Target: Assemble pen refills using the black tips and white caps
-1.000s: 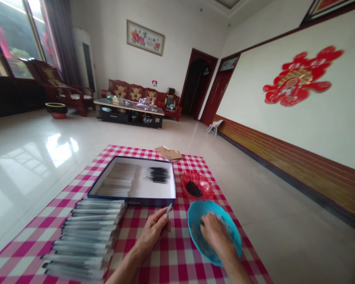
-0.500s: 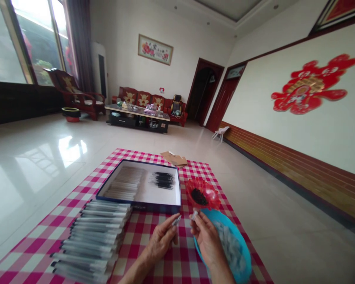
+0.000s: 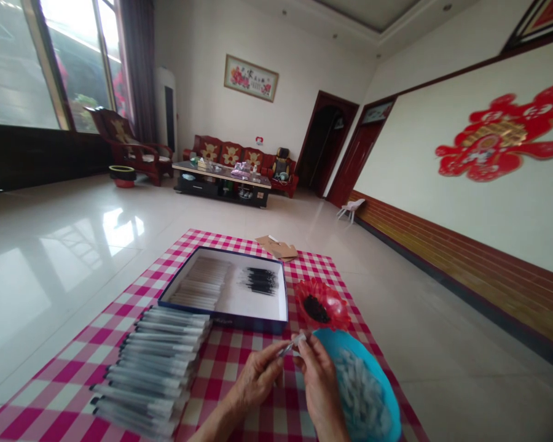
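Note:
My left hand (image 3: 260, 372) pinches a slim clear pen piece (image 3: 286, 350), most of it hidden by the fingers. In my right hand (image 3: 320, 376) is a small whitish pen cap (image 3: 299, 338), pressed against the tip of that pen piece. Both hands meet just in front of the tray. Beside my right wrist stands a blue bowl (image 3: 393, 393) with many translucent caps (image 3: 362, 393) in it. A pile of capped pens (image 3: 152, 368) lies to the left of my left arm.
A blue-rimmed white tray (image 3: 233, 288) holds clear tubes (image 3: 201, 282) and black-tipped refills (image 3: 261, 280). Right of it sits a red petal-shaped bowl (image 3: 335, 305) with small black parts (image 3: 316, 309). Cardboard (image 3: 279, 247) lies at the far edge of the checked tablecloth (image 3: 138, 304).
My hands have come together, so the cap now meets the end of the pen piece. The camera view has shifted slightly to the left.

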The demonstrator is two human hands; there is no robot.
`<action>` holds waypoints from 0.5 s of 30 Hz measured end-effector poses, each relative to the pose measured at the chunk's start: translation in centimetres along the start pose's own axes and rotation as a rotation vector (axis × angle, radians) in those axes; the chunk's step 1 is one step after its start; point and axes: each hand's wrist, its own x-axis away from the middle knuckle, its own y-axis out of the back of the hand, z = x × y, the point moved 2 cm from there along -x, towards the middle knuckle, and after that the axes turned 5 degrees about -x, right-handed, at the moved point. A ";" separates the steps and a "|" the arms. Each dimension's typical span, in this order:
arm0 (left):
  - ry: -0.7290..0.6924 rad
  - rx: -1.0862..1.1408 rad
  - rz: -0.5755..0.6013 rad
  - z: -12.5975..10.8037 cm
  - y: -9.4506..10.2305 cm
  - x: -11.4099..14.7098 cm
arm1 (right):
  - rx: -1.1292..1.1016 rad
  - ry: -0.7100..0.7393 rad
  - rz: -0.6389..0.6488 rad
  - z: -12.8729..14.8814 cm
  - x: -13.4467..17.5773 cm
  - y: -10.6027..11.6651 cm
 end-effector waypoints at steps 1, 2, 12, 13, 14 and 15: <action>0.003 0.001 0.000 0.0 0.0 0.0 | 0.021 0.008 0.015 0.0 0.0 0.0; 0.008 0.001 -0.001 0.1 0.0 0.0 | 0.042 0.017 0.030 -0.1 0.1 0.0; 0.132 0.085 0.071 -1.6 0.2 0.0 | 0.205 0.061 0.141 0.4 0.3 -0.2; 0.175 0.125 0.097 -1.8 0.2 -0.1 | 0.187 0.050 0.165 0.4 0.4 -0.2; 0.222 0.177 0.123 -2.0 0.1 -0.1 | 0.155 0.032 0.186 0.4 0.5 -0.3; 0.268 0.231 0.145 -2.1 0.1 -0.1 | 0.114 0.010 0.199 0.4 0.6 -0.3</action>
